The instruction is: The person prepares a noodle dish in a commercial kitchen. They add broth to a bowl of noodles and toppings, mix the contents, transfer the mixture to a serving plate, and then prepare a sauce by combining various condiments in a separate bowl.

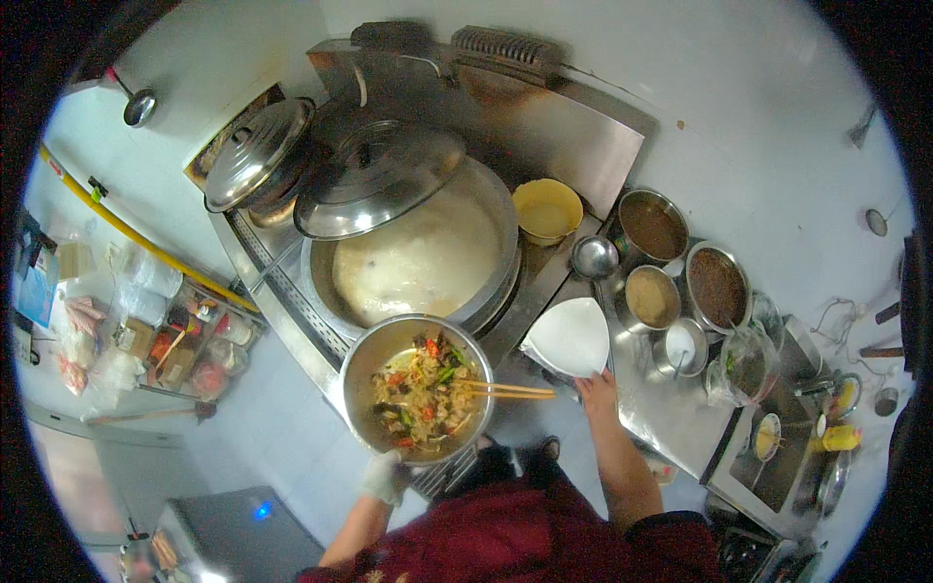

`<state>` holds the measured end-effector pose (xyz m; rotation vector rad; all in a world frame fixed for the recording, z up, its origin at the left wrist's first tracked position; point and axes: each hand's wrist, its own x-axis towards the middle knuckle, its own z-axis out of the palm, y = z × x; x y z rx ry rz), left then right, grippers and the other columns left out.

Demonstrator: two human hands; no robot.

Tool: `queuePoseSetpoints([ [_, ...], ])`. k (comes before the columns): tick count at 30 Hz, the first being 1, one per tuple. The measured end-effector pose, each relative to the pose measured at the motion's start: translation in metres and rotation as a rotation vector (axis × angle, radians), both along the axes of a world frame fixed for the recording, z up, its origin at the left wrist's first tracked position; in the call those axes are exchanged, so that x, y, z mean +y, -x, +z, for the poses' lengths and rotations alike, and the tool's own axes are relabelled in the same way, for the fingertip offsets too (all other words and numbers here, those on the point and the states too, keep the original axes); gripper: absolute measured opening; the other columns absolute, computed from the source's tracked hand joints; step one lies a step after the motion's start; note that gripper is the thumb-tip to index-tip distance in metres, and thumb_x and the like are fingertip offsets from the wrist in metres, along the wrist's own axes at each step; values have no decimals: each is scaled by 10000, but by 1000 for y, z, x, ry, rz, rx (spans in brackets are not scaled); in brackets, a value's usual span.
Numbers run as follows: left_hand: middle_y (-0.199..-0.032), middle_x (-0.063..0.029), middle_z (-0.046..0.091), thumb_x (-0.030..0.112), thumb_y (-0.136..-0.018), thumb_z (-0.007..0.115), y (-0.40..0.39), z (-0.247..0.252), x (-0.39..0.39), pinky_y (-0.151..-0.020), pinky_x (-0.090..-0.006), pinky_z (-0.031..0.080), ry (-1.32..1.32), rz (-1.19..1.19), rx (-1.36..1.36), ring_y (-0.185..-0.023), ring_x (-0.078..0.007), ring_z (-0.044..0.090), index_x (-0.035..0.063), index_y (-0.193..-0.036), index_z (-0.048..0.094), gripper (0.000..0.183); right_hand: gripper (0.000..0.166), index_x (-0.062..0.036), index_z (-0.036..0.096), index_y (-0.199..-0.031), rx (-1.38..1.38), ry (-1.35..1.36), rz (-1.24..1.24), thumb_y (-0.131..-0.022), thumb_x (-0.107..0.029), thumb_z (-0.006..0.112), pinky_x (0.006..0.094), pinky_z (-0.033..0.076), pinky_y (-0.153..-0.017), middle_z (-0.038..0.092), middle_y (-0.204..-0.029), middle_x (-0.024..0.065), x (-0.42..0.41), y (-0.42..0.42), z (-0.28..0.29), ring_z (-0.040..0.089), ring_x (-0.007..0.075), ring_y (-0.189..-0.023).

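Note:
My left hand [383, 474], in a pale glove, grips the near rim of a steel pot [355, 397]. Inside lies a cooked mix of meat and vegetables [415, 397] with red and green pieces. A pair of wooden chopsticks [517, 391] rests in it, the ends sticking out over the right rim. My bare right hand [598, 393] holds the near edge of a white triangular plate [572, 335] above the steel counter. Just beyond the pot stands a large stockpot [318, 291] of cloudy pale broth [415, 262], with a steel lid [386, 175] lying partly across it.
Behind the plate are a yellow bowl [547, 211] and a steel ladle [594, 256]. Several steel containers of seasonings [652, 297] line the counter on the right, near a sink [787, 466]. A second lidded pot [259, 153] is at the back left. Shelves with packages [182, 342] stand left.

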<state>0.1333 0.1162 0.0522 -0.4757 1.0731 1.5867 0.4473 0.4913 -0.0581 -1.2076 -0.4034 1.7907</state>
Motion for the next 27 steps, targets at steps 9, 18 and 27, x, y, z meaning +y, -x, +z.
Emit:
queuePoseSetpoints([
  [9,-1185,-202,589,-38,-793,469,10,105,6,-675,-477,594,-5,-167,261,-925,-356,650,-20,-1320,418,530,486,-41,462,-1273,-656,-523,546,-828,2,653,282,513,-730,531,-1032,98,-133,46,156,571,195,-852],
  [18,-919,-239,639,-17,-796,485,22,134,33,-650,-400,575,22,-362,249,-764,-318,666,-126,-1043,554,279,174,-20,585,-987,-816,-1149,1107,-888,-157,628,356,470,-709,559,-902,119,-154,149,351,581,251,-817],
  [27,-932,-208,651,16,-796,559,40,134,59,-648,-435,584,-22,-421,263,-817,-306,646,-88,-1015,603,246,177,5,546,-938,-738,-861,806,-979,-153,477,349,523,-670,598,-800,114,-100,92,279,644,219,-737],
])
